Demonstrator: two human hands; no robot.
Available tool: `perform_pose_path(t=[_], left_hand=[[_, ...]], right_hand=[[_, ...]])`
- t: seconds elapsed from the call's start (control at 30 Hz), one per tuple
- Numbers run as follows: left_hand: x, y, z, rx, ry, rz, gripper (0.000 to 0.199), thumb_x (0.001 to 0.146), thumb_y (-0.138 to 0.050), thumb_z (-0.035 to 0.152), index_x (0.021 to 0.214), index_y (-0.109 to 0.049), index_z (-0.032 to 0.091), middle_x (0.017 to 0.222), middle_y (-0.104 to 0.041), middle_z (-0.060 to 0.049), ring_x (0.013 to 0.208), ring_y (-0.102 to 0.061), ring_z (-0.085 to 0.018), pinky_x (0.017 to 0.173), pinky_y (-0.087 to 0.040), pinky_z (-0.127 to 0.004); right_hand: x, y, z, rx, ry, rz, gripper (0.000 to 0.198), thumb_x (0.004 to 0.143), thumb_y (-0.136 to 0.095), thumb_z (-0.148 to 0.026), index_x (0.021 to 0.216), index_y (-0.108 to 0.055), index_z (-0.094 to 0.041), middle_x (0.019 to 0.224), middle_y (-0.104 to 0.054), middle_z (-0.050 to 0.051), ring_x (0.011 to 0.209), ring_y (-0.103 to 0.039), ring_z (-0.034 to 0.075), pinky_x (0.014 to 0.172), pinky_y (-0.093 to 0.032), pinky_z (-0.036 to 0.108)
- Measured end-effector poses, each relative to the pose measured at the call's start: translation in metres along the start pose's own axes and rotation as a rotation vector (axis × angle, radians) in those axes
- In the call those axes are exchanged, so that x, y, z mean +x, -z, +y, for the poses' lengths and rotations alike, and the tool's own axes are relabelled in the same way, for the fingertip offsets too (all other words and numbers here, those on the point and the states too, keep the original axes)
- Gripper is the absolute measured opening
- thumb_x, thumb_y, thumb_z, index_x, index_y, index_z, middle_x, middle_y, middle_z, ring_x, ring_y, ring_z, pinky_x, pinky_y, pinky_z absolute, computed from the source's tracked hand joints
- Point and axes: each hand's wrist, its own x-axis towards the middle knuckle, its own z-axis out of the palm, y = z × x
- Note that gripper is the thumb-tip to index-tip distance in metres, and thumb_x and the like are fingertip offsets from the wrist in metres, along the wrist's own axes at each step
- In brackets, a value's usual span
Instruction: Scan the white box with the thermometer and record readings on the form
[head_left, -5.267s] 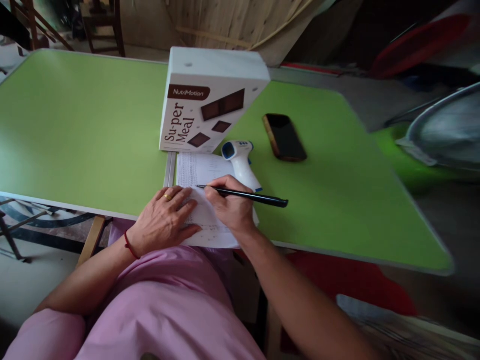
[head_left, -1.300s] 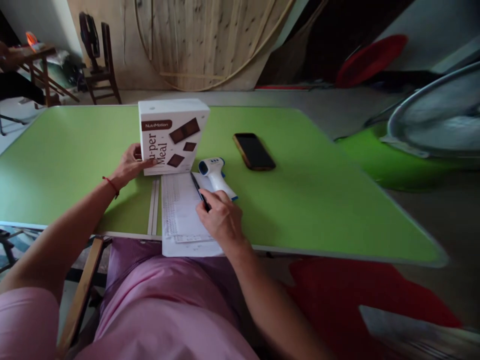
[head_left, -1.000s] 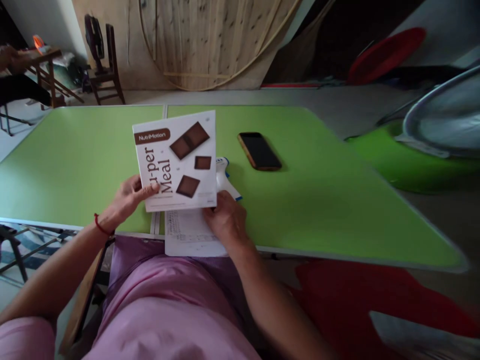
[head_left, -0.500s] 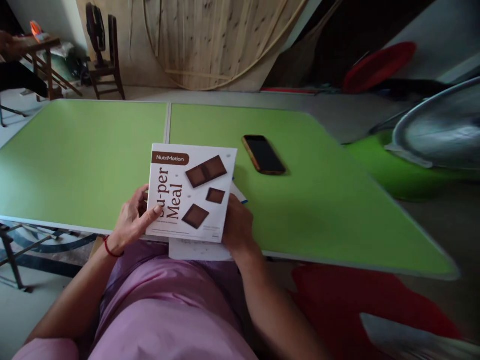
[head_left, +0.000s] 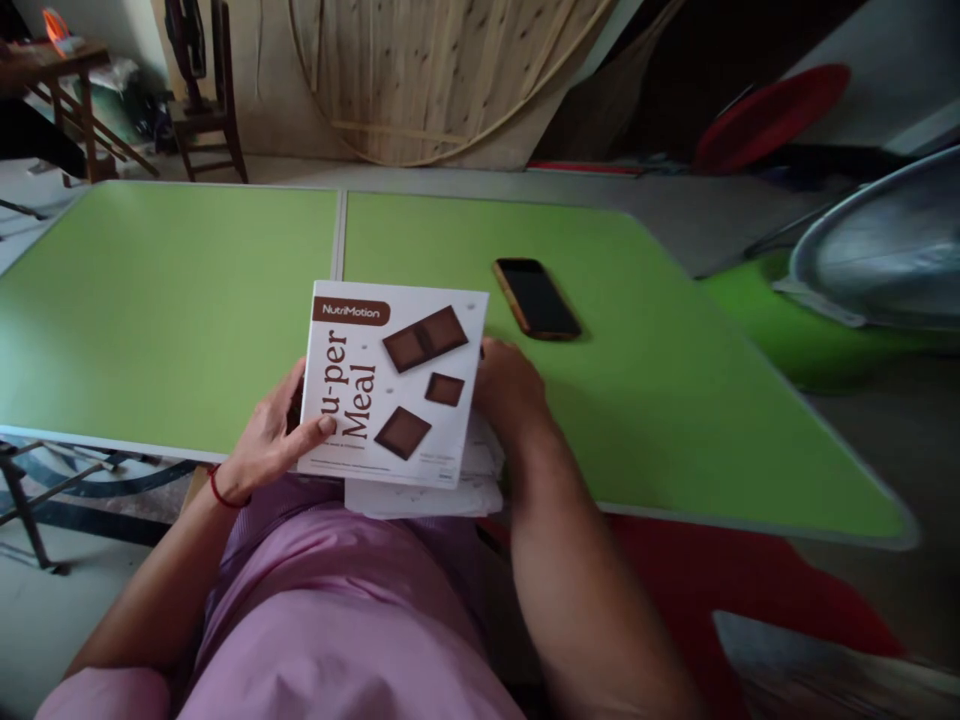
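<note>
My left hand [head_left: 274,435] grips a white box [head_left: 409,400] by its left side, with the thumb laid on the front. The box is printed "NutriMotion" and "Meal" beside pictures of brown chocolate pieces. It is tilted toward me over the table's near edge. At its right edge is my right hand [head_left: 514,390], curled, its fingers partly hidden behind the box; what they hold cannot be made out. White folded sheets [head_left: 424,498] show below and behind the box.
A phone [head_left: 536,298] in an orange-brown case lies on the green folding table [head_left: 675,400]. Past the right end stand a green tub [head_left: 780,330] and a large metal basin [head_left: 885,250]. At the back left are a chair [head_left: 210,130] and a wooden table [head_left: 75,60].
My right hand has moved right and slightly up, away from the box's edge, and more of the white sheets shows. The box has shifted slightly right in my left hand.
</note>
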Motion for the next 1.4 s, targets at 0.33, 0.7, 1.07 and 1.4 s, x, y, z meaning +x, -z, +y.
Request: perform_pose_path(t=[0.33,0.7,1.07,1.4], left_hand=[[0.0,0.002,-0.001,0.004,0.038,0.013,0.07,0.091,-0.071,0.062,0.145,-0.058,0.019,0.137,-0.07,-0.015,0.122,-0.066,-0.038,0.102,-0.054,-0.049],[-0.001,0.001,0.001,-0.058,0.047,0.031,0.064,0.088,-0.076,0.056,0.138,-0.059,0.02,0.134,-0.071,-0.015,0.119,-0.068,-0.035,0.097,-0.058,-0.048],[0.0,0.001,0.003,-0.058,0.05,0.019,0.059,0.091,-0.075,0.059,0.133,-0.063,0.019,0.134,-0.071,-0.014,0.12,-0.067,-0.034,0.1,-0.056,-0.047],[0.0,0.001,0.003,-0.063,0.064,0.017,0.06,0.091,-0.074,0.06,0.133,-0.065,0.02,0.13,-0.073,-0.013,0.117,-0.067,-0.034,0.097,-0.058,-0.047]], right_hand=[[-0.112,0.058,-0.067,1.472,0.015,-0.167,0.037,0.07,-0.077,-0.046,0.101,-0.068,-0.027,0.07,-0.057,-0.002,0.057,-0.047,0.015,0.051,-0.039,0.031],[-0.125,0.038,-0.065,1.398,-0.011,-0.411,0.043,0.082,-0.076,-0.057,0.106,-0.069,-0.022,0.076,-0.061,0.0,0.066,-0.054,0.017,0.06,-0.044,0.033],[-0.121,0.04,-0.07,1.462,-0.051,-0.4,0.038,0.075,-0.083,-0.055,0.087,-0.071,-0.021,0.069,-0.057,0.0,0.061,-0.049,0.013,0.05,-0.039,0.027],[-0.119,0.041,-0.066,1.476,-0.081,-0.505,0.049,0.075,-0.084,-0.06,0.097,-0.069,-0.02,0.071,-0.057,-0.003,0.053,-0.051,0.011,0.044,-0.042,0.025]])
